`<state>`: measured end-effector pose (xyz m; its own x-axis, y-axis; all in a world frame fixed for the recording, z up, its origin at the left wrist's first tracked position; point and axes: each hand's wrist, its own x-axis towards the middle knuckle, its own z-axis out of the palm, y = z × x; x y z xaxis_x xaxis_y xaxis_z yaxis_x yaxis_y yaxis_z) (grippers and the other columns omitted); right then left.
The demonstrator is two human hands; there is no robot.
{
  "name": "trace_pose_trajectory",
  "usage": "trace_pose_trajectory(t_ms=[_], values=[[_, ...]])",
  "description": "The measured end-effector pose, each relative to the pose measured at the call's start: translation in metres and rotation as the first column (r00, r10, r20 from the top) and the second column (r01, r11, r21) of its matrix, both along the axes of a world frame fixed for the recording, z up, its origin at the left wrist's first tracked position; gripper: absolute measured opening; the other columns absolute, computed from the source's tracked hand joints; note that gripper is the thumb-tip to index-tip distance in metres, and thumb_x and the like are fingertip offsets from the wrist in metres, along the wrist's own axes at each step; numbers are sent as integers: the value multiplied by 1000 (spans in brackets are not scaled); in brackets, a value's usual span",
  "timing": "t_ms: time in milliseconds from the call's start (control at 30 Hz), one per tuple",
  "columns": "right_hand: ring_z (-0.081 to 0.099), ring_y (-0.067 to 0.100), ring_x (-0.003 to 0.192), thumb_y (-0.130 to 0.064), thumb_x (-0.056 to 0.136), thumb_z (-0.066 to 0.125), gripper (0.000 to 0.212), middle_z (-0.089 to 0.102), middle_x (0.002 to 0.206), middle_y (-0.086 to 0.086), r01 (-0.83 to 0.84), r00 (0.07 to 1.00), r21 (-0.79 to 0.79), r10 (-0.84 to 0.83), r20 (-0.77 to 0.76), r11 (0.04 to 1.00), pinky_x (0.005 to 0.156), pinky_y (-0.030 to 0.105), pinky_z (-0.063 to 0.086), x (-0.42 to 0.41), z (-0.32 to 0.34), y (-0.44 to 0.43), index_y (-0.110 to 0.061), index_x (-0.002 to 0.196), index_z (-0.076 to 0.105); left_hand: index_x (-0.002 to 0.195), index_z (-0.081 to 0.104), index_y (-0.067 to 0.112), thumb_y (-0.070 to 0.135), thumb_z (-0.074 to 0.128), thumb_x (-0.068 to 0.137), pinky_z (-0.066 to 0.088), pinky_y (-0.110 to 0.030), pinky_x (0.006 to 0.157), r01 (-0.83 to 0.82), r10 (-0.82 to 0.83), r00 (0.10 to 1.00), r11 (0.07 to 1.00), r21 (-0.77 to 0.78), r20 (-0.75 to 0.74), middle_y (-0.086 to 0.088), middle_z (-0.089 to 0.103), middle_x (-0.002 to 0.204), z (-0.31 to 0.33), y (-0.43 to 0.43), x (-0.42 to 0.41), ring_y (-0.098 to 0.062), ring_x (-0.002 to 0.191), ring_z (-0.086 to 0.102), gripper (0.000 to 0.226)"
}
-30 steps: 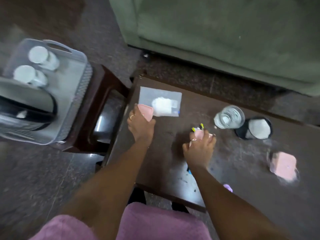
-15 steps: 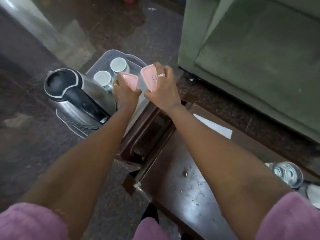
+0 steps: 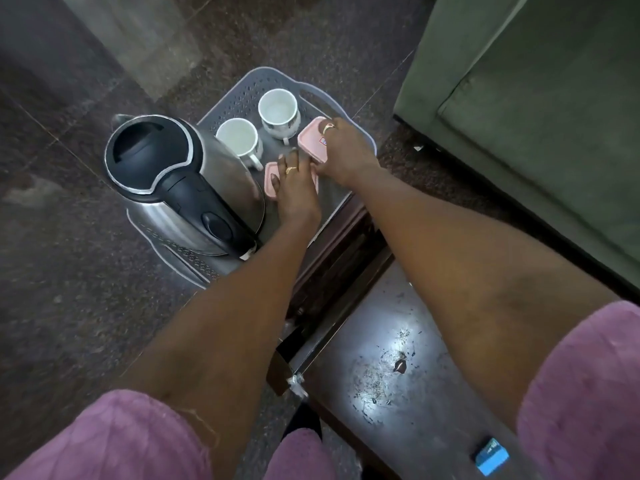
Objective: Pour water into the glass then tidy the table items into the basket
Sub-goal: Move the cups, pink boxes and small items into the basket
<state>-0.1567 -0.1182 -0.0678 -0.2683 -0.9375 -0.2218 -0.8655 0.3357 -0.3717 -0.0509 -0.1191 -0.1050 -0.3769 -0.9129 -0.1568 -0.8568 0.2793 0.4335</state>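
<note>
A grey perforated basket [image 3: 242,98] stands on a dark stool left of the table. Inside it are a steel kettle [image 3: 173,181] with a black lid and two white cups [image 3: 239,136] [image 3: 278,110]. My left hand [image 3: 296,188] presses a small pink box [image 3: 270,178] down on the basket floor beside the kettle. My right hand [image 3: 343,150] holds a second pink box [image 3: 311,140] low in the basket, next to the farther cup. The two hands touch each other. The glass is out of view.
The dark wooden table [image 3: 398,368] lies at lower right, with a small blue item [image 3: 490,457] near its front edge. A green sofa [image 3: 536,98] fills the upper right. The floor is dark stone.
Both hands went from the table to the basket, each carrying a pink box. Since half a second ago they have dropped from above the rim down to the basket floor.
</note>
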Motion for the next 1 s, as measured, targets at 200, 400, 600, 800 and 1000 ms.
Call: trace_pose_trajectory(t_ms=[200,400,600,800,1000], values=[[33,27,138,-12,94,52,45,25,155,9,-30,996,5,30,-89,1000,109,39,31,-3,-15,9,-2,136,42,126,50,19,-14,40,81,3,-45,116,86,-87,996,996,-23,-38,-3,16,158,2,7,9,-30,146,4,57],[41,27,134,-14,95,50,40,39,148,8,9,998,42,-6,-69,999,108,39,34,0,-19,-2,-7,134,46,146,18,15,-15,50,78,2,-42,118,-145,145,989,987,76,5,-10,0,159,0,9,6,-30,146,-5,80],[27,31,141,-16,98,38,47,25,156,10,-69,996,164,78,-45,984,116,42,20,-2,-17,-10,-5,143,32,145,22,11,-14,45,80,4,-43,118,-182,183,983,978,107,-3,-14,4,158,-2,5,-1,-32,146,-2,73],[12,24,147,-2,96,29,52,11,160,10,-82,996,165,87,-24,983,119,40,19,-3,-19,-4,-4,148,22,139,35,7,-9,43,74,18,-45,117,-77,111,957,988,135,-266,-13,39,145,-5,-4,4,-27,138,30,67],[16,25,146,2,95,26,54,11,160,7,-51,998,149,55,-19,987,116,43,26,3,-19,-3,-7,148,21,113,65,12,-15,28,69,33,-13,101,-333,492,696,866,372,-522,16,57,64,-1,5,3,-5,87,51,64]])
